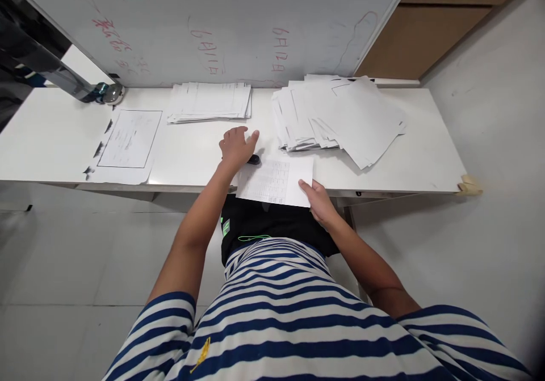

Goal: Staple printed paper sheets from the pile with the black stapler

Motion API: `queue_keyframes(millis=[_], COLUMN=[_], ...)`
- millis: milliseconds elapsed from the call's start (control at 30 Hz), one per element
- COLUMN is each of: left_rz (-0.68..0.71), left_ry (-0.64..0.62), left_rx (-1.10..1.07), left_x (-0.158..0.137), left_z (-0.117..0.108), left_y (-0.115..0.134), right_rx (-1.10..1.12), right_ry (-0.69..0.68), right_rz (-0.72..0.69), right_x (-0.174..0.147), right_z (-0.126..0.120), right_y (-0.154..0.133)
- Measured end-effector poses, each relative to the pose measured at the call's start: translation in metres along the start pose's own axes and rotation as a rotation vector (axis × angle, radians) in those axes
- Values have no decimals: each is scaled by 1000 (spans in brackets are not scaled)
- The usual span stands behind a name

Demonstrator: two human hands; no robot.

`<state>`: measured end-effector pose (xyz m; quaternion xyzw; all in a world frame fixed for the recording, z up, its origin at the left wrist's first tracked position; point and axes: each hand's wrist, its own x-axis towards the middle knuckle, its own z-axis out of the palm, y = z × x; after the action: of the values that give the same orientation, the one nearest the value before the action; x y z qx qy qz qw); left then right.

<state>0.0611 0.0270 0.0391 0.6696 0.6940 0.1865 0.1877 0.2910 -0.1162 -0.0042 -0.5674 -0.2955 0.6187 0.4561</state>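
Observation:
My right hand [320, 202] pinches the lower right corner of a sheet of paper [298, 171] printed with a table. The sheet lies partly over the desk's front edge. Just left of it, my left hand [237, 147] hovers over or rests on the desk with thumb and fingers apart. A small black object [254, 159] shows beneath that hand, mostly hidden, so its kind is unclear. Beyond my left hand sits a neat paper stack [210, 100]. A looser, fanned pile of papers [340, 111] lies to the right.
The white desk [430, 154] stands against a whiteboard [238, 6] with red writing. A sheet with a black-framed print [128, 142] is taped at the left, and a shiny rounded object [114, 93] sits behind it. Cardboard-brown panels [434, 40] are at the back right.

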Motion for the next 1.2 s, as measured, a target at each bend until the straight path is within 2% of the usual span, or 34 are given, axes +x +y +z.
queue_keyframes(millis=[167,300,400,500,600,700,800,867,967,1067,1200], left_rz=[141,219,177,99,181,334,359,359,379,384,394], left_ry=[147,203,210,203,236,266,215,131,68,62,61], left_rx=[38,16,-12,-119,-250,-108,41,7,-76,-86,-74], left_x=[5,13,16,12,-2,-19,-28,-29,-29,-33,-37], left_z=[34,47,41,24,7,1,4,6,6,3,1], left_y=[-12,-24,-24,-19,-21,-37,-59,-69,-75,-72,-70], right_rx=[-79,-147,-142,-125,-169,-302,-508,-628,-550,-426,-435], right_ry=[-51,-23,-24,-48,-49,4,59,136,308,400,326], right_rz=[-27,-30,-39,-49,-81,-167,-273,-380,-611,-680,-565], right_x=[7,8,6,2,2,8,15,17,18,22,30], right_z=[-8,-6,-3,-2,-4,-8,-20,-31,-48,-54,-46], right_y=[11,10,7,5,0,-25,-72,-106,-136,-128,-90])
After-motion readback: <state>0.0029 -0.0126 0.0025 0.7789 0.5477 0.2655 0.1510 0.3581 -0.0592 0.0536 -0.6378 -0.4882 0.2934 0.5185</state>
